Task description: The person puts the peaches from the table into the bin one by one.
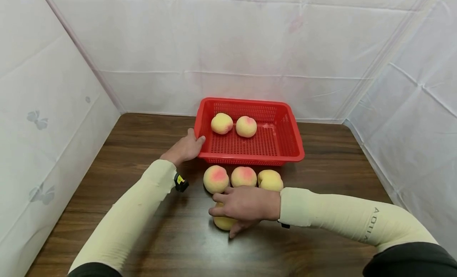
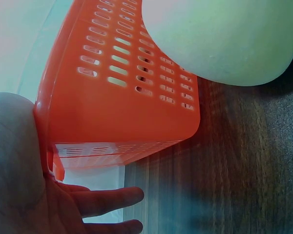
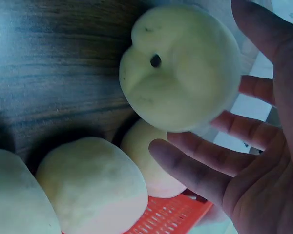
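A red plastic basket (image 1: pixel 250 156) stands at the back of the table, with two peaches (image 1: pixel 221 123) inside. My left hand (image 1: pixel 187 147) holds its left rim, the thumb over the edge and the fingers outside, as the left wrist view shows beside the slotted wall (image 2: pixel 102 122). In front of the basket, three peaches (image 1: pixel 216 179) sit in a row. Nearer to me is another peach (image 1: pixel 223 224), partly hidden under my right hand (image 1: pixel 246 203). In the right wrist view, this peach (image 3: pixel 195 63) shows a dark hole, with the fingers (image 3: pixel 195 170) spread loosely around it.
The brown wooden table (image 1: pixel 150 237) carries everything. White patterned sheeting (image 1: pixel 143 50) hangs as walls behind and on both sides, and the basket's back stands close to the rear one.
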Demonstrator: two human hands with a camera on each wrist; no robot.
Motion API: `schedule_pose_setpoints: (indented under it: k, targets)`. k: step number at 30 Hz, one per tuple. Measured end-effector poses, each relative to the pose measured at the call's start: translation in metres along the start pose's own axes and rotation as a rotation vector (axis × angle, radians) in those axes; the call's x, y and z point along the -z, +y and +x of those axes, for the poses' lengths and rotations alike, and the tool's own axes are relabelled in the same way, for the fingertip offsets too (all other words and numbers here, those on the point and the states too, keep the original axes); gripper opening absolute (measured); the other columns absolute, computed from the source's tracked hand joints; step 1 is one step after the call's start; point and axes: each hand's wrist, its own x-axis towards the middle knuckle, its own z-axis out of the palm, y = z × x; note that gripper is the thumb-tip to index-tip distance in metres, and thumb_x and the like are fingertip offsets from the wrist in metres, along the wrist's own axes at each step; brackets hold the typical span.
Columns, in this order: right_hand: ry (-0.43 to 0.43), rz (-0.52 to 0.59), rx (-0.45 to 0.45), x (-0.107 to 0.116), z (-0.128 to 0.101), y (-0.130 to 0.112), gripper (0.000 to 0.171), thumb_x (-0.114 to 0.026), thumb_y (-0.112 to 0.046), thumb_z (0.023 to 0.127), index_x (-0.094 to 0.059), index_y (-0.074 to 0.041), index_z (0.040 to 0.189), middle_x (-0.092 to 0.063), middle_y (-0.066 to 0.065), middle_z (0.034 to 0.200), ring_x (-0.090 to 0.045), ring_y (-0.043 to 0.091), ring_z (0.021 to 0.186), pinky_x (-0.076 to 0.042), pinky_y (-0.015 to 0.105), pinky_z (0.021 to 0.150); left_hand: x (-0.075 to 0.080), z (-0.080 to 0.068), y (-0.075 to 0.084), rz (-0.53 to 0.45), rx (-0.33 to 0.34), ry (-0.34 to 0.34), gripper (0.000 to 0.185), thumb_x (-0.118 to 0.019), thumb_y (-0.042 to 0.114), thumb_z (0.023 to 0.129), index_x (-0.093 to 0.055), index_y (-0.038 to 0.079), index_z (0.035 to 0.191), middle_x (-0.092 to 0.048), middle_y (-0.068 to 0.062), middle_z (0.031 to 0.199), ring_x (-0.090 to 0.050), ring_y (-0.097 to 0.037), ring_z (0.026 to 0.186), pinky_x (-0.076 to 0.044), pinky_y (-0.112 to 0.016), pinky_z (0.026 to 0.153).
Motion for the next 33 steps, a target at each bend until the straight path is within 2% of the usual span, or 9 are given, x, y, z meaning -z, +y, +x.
schedule_pose_setpoints:
  k: [8, 13, 16, 21, 28, 33]
  targets:
    - [-0.013, -0.031, -0.046, -0.011, 0.002, -0.004, 0.067, -0.072, -0.071, 0.084, -0.058, -0.031, 0.136, -0.055, -0.004, 0.119, -0.063, 0.014, 0.084, -0.054, 0.026, 0.065, 0.002, -0.001, 0.000, -0.003, -0.002, -0.011, 0.058, -0.034, 0.046, 0.111, -0.023, 0.002, 0.148, -0.060, -0.016, 0.108, -0.058, -0.026, 0.092, -0.045, -0.039, 0.083]
    - [-0.027, -0.027, -0.046, -0.015, 0.004, -0.004, 0.074, -0.072, -0.074, 0.082, -0.056, -0.030, 0.139, -0.056, -0.001, 0.123, -0.064, 0.014, 0.086, -0.057, 0.028, 0.073, 0.001, 0.000, 0.000, 0.004, 0.003, -0.002, 0.058, -0.035, 0.045, 0.111, -0.024, 0.002, 0.148, -0.059, -0.016, 0.109, -0.058, -0.026, 0.093, -0.045, -0.039, 0.083]
    - [-0.044, -0.010, -0.051, -0.018, 0.005, -0.005, 0.076, -0.074, -0.073, 0.081, -0.055, -0.031, 0.142, -0.057, 0.000, 0.126, -0.065, 0.015, 0.087, -0.058, 0.029, 0.071, 0.001, 0.000, 0.001, 0.002, 0.010, -0.001, 0.059, -0.035, 0.046, 0.111, -0.023, 0.002, 0.148, -0.058, -0.016, 0.109, -0.058, -0.027, 0.094, -0.045, -0.040, 0.085]
    - [-0.061, 0.040, -0.060, -0.020, 0.005, -0.005, 0.068, -0.079, -0.064, 0.082, -0.056, -0.035, 0.139, -0.056, -0.004, 0.123, -0.063, 0.013, 0.086, -0.054, 0.025, 0.062, 0.001, -0.001, 0.001, -0.001, 0.010, -0.001, 0.061, -0.034, 0.046, 0.111, -0.021, 0.001, 0.150, -0.057, -0.016, 0.108, -0.057, -0.027, 0.096, -0.044, -0.041, 0.087]
    - [-0.059, 0.031, -0.006, -0.015, -0.001, 0.002, 0.062, -0.079, -0.060, 0.083, -0.057, -0.034, 0.135, -0.056, -0.006, 0.119, -0.064, 0.013, 0.087, -0.054, 0.024, 0.068, 0.002, -0.002, 0.001, 0.005, 0.012, -0.001, 0.060, -0.033, 0.045, 0.111, -0.021, 0.001, 0.151, -0.056, -0.017, 0.109, -0.057, -0.028, 0.097, -0.044, -0.041, 0.088]
    - [-0.070, 0.068, -0.006, -0.005, -0.006, 0.010, 0.059, -0.082, -0.056, 0.084, -0.057, -0.034, 0.132, -0.055, -0.005, 0.119, -0.062, 0.012, 0.087, -0.053, 0.023, 0.069, 0.002, 0.000, 0.002, 0.007, 0.021, 0.000, 0.060, -0.034, 0.045, 0.111, -0.022, 0.001, 0.150, -0.057, -0.016, 0.109, -0.057, -0.027, 0.098, -0.044, -0.042, 0.089]
